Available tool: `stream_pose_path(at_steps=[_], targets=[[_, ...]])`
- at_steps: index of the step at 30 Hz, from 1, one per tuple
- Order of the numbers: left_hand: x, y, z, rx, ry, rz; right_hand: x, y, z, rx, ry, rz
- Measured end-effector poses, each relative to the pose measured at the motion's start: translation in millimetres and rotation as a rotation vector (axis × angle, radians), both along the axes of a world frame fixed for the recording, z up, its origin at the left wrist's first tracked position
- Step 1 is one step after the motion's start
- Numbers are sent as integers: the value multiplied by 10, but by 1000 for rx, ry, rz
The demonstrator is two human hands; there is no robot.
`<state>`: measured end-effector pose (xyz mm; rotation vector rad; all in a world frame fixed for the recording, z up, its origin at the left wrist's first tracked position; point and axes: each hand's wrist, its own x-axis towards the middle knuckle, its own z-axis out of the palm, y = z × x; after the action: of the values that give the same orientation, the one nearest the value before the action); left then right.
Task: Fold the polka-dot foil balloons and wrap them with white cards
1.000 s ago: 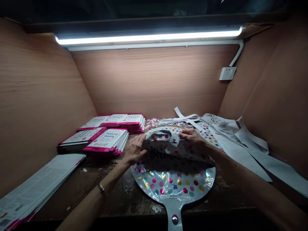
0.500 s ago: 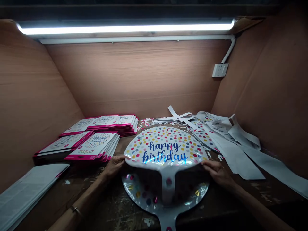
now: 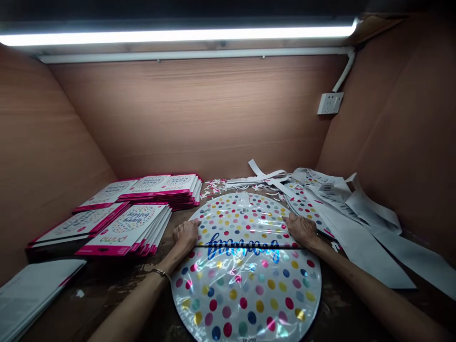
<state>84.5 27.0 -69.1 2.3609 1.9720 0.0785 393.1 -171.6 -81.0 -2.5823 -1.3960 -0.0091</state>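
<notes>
Spotted balloon point(image 3: 245, 218) is held between curled hands point(image 3: 186, 233) (forearms point(image 3: 142, 292) angled inward).

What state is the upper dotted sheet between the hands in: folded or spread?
Folded. The upper dotted sheet shows a half-round outline ending in a straight near edge, with another dotted sheet showing below that edge.

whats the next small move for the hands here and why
Probably sweep the right hand along the near edge of the upper dotted foil to flatten it, with the left hand steadying the other side: both hands hold the foil's sides, that edge runs straight between them across blue lettering, and glare streaks suggest the foil isn't quite smooth.
</notes>
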Motion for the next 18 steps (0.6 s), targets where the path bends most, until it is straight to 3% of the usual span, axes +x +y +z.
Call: stream_pose_path(at_steps=[4, 9, 11, 14, 16, 18], targets=[[16, -4, -15, 18, 25, -5, 43, 87, -80, 7, -66, 7], [-20, -204, 189, 142, 36, -57, 67, -134, 99, 119, -113, 82], [-81, -369, 253, 277, 32, -282, 73, -312, 171, 222, -182, 224], [-178, -594, 254, 350, 93, -755, 38, -570, 128, 271, -354, 655], [-224, -664, 212, 262, 184, -840, 0, -686, 2, 211, -457, 800], [-257, -650, 172, 179, 252, -776, -16, -743, -136, 162, -527, 744]])
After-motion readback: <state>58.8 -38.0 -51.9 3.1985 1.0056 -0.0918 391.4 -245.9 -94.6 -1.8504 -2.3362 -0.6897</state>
